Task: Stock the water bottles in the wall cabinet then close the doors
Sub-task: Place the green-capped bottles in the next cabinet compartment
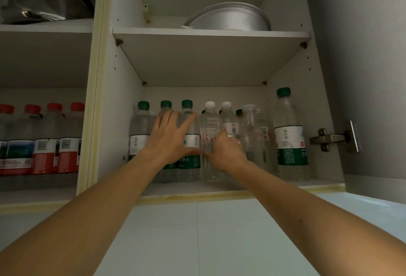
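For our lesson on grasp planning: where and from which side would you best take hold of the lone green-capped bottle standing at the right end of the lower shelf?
Probably wrap the green-capped bottle at its labelled middle, coming from the open front: it stands upright, the cabinet wall crowds its right.

bottom shelf [219,187] of right cabinet bay: row of green-cap bottles [186,141] on left, white-cap bottles [209,141] in middle, clear ones beside those, one taller green-cap bottle [291,137] standing alone at right near front. upper shelf [211,33]: metal basin [228,17]. left bay lower shelf [33,194]: red-cap bottles [50,139] in row. shelf above that [44,27] holds dark-rimmed metal pan [44,1].
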The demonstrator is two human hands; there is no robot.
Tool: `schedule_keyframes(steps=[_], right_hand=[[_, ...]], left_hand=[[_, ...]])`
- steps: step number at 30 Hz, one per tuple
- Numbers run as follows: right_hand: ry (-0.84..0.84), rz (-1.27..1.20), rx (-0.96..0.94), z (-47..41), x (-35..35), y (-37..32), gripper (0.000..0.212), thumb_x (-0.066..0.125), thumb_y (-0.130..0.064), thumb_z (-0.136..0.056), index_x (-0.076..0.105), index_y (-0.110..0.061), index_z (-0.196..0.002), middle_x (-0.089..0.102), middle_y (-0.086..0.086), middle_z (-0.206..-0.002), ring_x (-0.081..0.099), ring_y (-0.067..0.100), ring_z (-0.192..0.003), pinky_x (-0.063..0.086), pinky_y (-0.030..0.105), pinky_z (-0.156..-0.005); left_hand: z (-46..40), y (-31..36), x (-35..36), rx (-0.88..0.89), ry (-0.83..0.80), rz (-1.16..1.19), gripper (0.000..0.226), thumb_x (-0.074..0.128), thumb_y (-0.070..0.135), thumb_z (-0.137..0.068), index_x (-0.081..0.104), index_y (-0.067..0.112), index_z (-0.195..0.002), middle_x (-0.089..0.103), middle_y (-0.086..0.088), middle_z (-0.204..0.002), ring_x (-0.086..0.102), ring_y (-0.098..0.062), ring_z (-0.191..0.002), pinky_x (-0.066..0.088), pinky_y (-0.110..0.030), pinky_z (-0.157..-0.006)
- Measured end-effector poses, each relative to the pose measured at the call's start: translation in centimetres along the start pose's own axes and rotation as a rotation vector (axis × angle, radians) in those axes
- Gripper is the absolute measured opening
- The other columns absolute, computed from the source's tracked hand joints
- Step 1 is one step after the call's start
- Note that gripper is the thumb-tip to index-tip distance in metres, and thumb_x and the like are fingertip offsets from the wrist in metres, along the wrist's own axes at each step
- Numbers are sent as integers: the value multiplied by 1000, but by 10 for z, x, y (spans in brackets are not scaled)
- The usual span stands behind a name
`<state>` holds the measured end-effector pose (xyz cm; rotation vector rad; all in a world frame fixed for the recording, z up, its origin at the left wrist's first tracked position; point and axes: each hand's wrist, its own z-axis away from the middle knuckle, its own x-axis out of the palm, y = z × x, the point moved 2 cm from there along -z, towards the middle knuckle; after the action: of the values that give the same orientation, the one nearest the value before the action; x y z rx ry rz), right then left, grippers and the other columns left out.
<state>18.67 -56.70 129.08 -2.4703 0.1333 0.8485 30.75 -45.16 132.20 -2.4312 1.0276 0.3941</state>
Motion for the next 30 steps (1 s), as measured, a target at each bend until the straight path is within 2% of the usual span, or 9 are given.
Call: schedule_keyframes(steps=[6, 10, 16, 21, 23, 24, 27, 29, 30], right_hand=[[-10, 30, 26, -9, 6, -1, 83, 69, -17, -94, 15, 0, -155, 55, 20, -137, 57, 36, -123, 51, 50, -102], [-8, 45, 32, -13, 8, -3, 87, 69, -18, -94, 11, 1, -156, 56, 20, -136, 58, 36, -122, 51, 47, -101], [22, 86, 18, -11, 14, -4, 99, 71, -18, -93, -3, 1, -157, 48, 25, -144, 54, 39, -128, 48, 50, -103], [-5, 42, 11, -9, 10, -4, 101, 72, -21, -93, -3, -1, -158, 47, 24, -146, 53, 38, -130, 47, 50, -106], [-26, -9, 0, -6, 5, -3, 99, 74, -22, -91, 4, -4, -159, 49, 21, -144, 53, 37, -130, 46, 50, -108], [-33, -28, -10, -3, 2, -1, 92, 74, -22, -91, 14, -6, -158, 53, 18, -141, 54, 36, -129, 46, 49, -107], [-7, -66, -77, 5, -14, 6, 51, 73, -19, -91, 50, -14, -136, 63, 9, -129, 62, 26, -117, 52, 41, -102], [64, -70, -132, 12, -28, 15, 36, 70, -18, -94, 56, -15, -126, 66, 7, -124, 64, 19, -107, 54, 32, -94], [127, -45, -162, 16, -36, 21, 35, 69, -19, -94, 57, -15, -126, 64, 6, -124, 64, 19, -107, 54, 33, -95]], left_hand=[[8, -16, 8, 93, -142, 26, 133, 71, 78, -67, -18, 36, -157, -13, -11, -166, -14, -31, -153, -8, -48, -121], [11, -15, 11, 102, -127, -20, 134, 70, 79, -67, -20, 35, -156, -16, -12, -166, -16, -32, -153, -8, -51, -122], [8, -10, 13, 66, -137, -87, 134, 69, 79, -69, -21, 31, -156, -15, -15, -166, -14, -36, -153, -4, -55, -124], [10, -7, 14, 60, -132, -105, 133, 68, 78, -70, -20, 29, -157, -14, -17, -166, -13, -37, -153, -2, -55, -124], [10, -8, 14, 61, -137, -99, 133, 68, 78, -71, -20, 29, -157, -15, -16, -166, -14, -36, -153, -3, -55, -124], [10, -8, 14, 66, -139, -94, 133, 68, 77, -71, -21, 29, -157, -16, -16, -166, -15, -36, -153, -4, -54, -124], [10, -15, 14, 104, -151, -37, 136, 71, 76, -69, -23, 31, -156, -20, -14, -165, -21, -33, -152, -12, -50, -122], [11, -24, 13, 117, -154, 12, 141, 75, 73, -66, -30, 33, -152, -24, -11, -165, -26, -29, -150, -13, -45, -118], [12, -29, 12, 122, -151, 18, 144, 77, 72, -65, -34, 34, -149, -25, -11, -164, -30, -27, -148, -14, -43, -116]])
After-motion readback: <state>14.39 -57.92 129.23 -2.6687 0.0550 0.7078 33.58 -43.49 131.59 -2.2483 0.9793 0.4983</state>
